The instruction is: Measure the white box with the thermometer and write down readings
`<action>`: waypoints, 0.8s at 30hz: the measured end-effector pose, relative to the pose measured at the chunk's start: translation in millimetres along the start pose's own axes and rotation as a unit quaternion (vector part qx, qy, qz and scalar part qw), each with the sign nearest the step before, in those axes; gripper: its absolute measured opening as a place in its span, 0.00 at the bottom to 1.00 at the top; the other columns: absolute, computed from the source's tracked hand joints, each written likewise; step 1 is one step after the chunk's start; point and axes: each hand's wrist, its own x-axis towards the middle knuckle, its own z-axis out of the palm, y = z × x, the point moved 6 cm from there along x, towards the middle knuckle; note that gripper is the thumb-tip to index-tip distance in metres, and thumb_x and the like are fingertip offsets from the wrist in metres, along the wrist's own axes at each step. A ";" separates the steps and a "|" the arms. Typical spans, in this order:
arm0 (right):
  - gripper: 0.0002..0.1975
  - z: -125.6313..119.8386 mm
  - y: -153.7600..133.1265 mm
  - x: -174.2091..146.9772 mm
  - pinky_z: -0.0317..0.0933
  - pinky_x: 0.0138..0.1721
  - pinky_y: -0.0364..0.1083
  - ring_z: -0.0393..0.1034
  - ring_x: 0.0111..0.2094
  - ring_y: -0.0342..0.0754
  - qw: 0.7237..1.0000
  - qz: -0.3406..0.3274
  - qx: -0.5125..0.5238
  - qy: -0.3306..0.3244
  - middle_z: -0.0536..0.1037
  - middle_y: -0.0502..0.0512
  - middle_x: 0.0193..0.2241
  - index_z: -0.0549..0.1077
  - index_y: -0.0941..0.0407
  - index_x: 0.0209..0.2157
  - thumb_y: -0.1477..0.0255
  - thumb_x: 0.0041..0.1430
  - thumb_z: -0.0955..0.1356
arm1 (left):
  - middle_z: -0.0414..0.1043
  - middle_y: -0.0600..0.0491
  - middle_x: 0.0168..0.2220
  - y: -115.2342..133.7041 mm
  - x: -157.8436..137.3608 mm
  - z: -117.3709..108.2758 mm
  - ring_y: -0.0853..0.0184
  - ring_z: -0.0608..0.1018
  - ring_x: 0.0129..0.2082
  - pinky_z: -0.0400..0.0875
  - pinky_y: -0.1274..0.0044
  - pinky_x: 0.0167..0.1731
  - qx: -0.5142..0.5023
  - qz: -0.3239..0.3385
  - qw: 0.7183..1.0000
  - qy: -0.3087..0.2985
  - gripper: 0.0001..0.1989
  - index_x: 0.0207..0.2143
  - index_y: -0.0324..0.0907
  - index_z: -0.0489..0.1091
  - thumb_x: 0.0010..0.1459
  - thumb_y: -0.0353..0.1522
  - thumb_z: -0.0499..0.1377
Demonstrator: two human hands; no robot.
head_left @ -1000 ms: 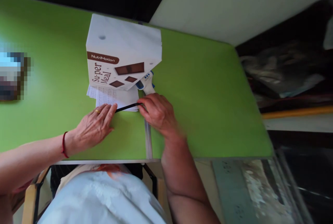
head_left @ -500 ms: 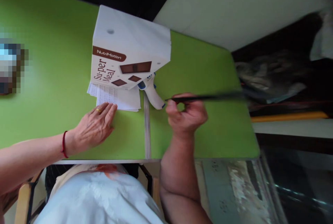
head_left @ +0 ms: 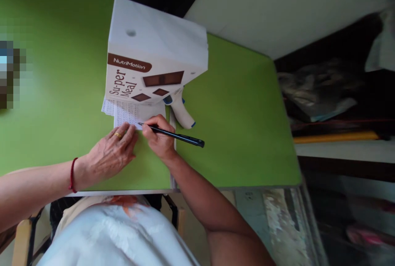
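My right hand [head_left: 159, 135] is closed around a black pen [head_left: 185, 137], its tip at the sheet of paper [head_left: 151, 112]. Rows of small handwriting fill the sheet's left part, while its right part is blank. My left hand [head_left: 112, 150] lies flat with fingers stretched out, the fingertips on the paper's lower edge. A gold ring and a red cord bracelet are on that hand and wrist. Over the paper's far edge stands a white box [head_left: 157, 47] printed "NutriMotion Su-per Meal". Beside the box lies a white and blue gun-shaped device [head_left: 181, 111], partly hidden behind it.
A metal-edged seam [head_left: 173, 179] divides the green table [head_left: 240, 126]. A blurred-out object [head_left: 8, 72] is at the far left. To the right, a dark shelf holds a plastic-wrapped bundle [head_left: 314, 89] above a yellow bar [head_left: 336, 136].
My right hand has moved left with the pen, from beside the gun-shaped device to the paper. The pen tip now meets the sheet. My left hand stays nearly in place.
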 end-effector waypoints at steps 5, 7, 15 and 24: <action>0.09 2.2 -2.6 -1.3 0.65 0.28 0.43 0.68 0.23 0.44 0.999 -0.013 -0.035 -0.032 0.73 0.46 0.21 0.69 0.50 0.28 0.65 0.63 0.66 | 0.72 0.27 0.59 0.4 2.0 -1.7 0.43 0.75 0.60 0.77 0.58 0.57 -0.015 -0.002 1.000 -0.024 0.23 0.58 0.22 0.72 0.68 0.33 0.61; 0.10 2.7 -3.4 -1.2 0.65 0.28 0.43 0.68 0.24 0.44 0.998 -0.014 -0.044 -0.037 0.73 0.46 0.22 0.69 0.50 0.28 0.65 0.63 0.66 | 0.72 0.28 0.59 0.1 2.0 -1.8 0.44 0.75 0.60 0.77 0.58 0.57 -0.014 -0.006 1.000 -0.026 0.22 0.58 0.24 0.72 0.69 0.33 0.61; 0.08 4.8 -5.1 -0.6 0.65 0.29 0.43 0.69 0.23 0.44 0.998 -0.020 -0.041 -0.050 0.74 0.46 0.22 0.68 0.50 0.28 0.67 0.62 0.66 | 0.74 0.28 0.56 1.1 1.1 -2.2 0.43 0.77 0.57 0.78 0.59 0.54 0.007 0.007 1.000 -0.014 0.22 0.57 0.22 0.72 0.69 0.33 0.61; 0.09 3.8 -6.3 0.3 0.64 0.27 0.43 0.68 0.22 0.44 0.998 -0.024 -0.030 -0.046 0.73 0.46 0.20 0.66 0.50 0.27 0.67 0.61 0.66 | 0.74 0.30 0.56 0.3 1.6 -2.3 0.44 0.77 0.57 0.78 0.59 0.55 0.013 0.002 1.000 -0.011 0.21 0.57 0.24 0.72 0.68 0.33 0.61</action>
